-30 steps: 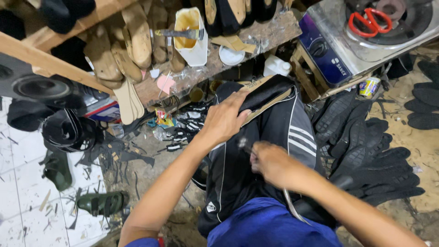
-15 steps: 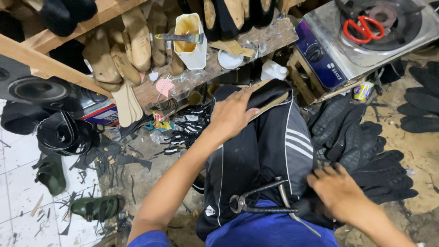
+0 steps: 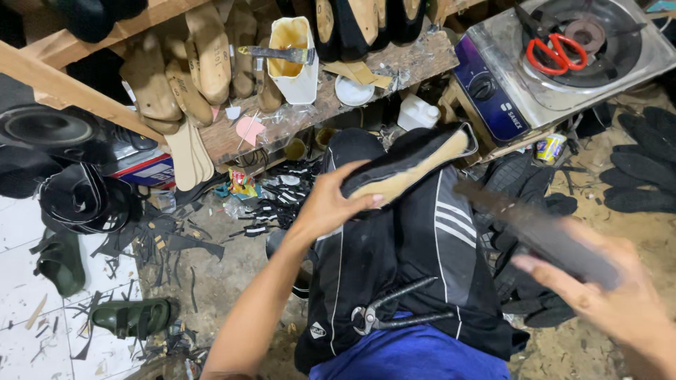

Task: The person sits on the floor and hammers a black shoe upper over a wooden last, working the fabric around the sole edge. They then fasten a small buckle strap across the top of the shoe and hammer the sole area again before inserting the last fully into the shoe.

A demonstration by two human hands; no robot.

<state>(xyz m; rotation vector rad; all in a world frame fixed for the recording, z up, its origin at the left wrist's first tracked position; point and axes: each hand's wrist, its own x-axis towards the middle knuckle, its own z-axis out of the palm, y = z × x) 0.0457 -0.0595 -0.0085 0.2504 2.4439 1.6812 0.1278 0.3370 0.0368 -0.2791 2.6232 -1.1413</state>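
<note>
While both hands work over the lap:
Left hand (image 3: 331, 204): clamped on the shoe (image 3: 408, 163), resting on the knee.
Right hand (image 3: 620, 302): closed around a blurred dark sole (image 3: 535, 232).
Handling: shoe looks light, stiff-bottomed; best held at mid-length.
Packages: small yellow printed tin (image 3: 550, 148) beyond the right hand; white jug (image 3: 417, 112) beyond the left.

A black shoe upper stretched over a pale tan sole-shaped last (image 3: 405, 165) is lying tilted near the upper middle of the frame, its tan underside facing up and its far end pointing toward the upper right. A dark grey, flat, sole-shaped rubber piece (image 3: 539, 236) is slanting across the right side of the frame, blurred, its far end reaching toward the centre.
</note>
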